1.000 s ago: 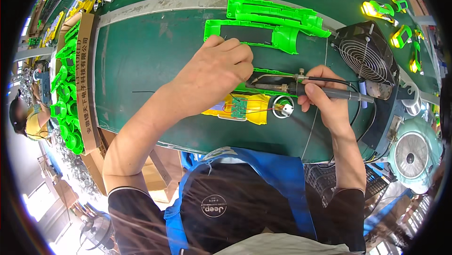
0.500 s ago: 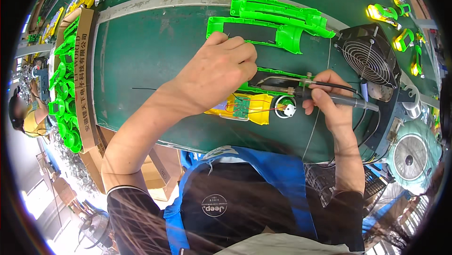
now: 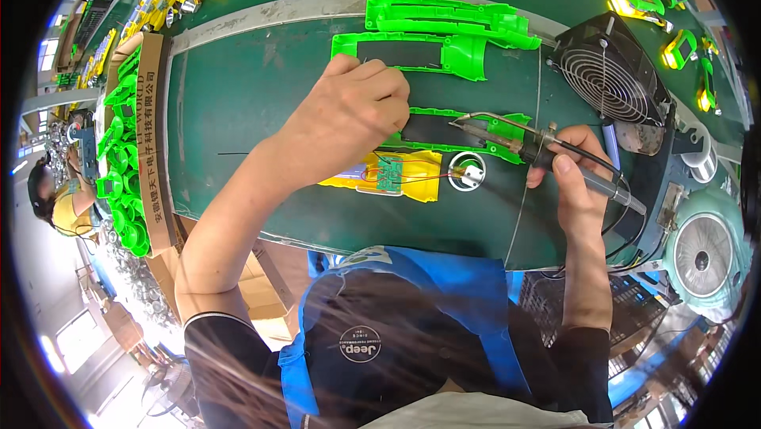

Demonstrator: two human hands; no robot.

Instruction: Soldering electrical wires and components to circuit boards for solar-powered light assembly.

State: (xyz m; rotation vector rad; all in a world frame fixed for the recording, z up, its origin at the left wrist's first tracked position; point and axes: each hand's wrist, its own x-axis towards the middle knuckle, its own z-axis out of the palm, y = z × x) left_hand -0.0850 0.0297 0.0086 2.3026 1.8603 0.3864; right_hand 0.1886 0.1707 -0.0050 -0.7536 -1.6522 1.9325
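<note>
My right hand (image 3: 577,169) grips a soldering iron (image 3: 602,185) with a thin bent solder-feed tube clamped on it. Its tip end hovers over the right part of a green plastic shell (image 3: 509,151) with a dark panel inside. My left hand (image 3: 358,104) is closed in a pinch just left of that shell; what its fingers hold is hidden. Below the shell lies a yellow housing (image 3: 422,179) with a green circuit board (image 3: 389,175) and red wires. Those wires run to a round silver lamp reflector (image 3: 466,171) beside it.
Two more green shells, one with a panel (image 3: 468,58) and one behind it (image 3: 452,18), lie farther back. A black fan (image 3: 606,72) stands at right. A carton (image 3: 154,143) of green parts is at left. Another person (image 3: 71,211) sits beyond it.
The view has shifted a little. My right hand has drawn the soldering iron to the right and slightly away from my left hand. My left hand keeps its pinch in nearly the same place.
</note>
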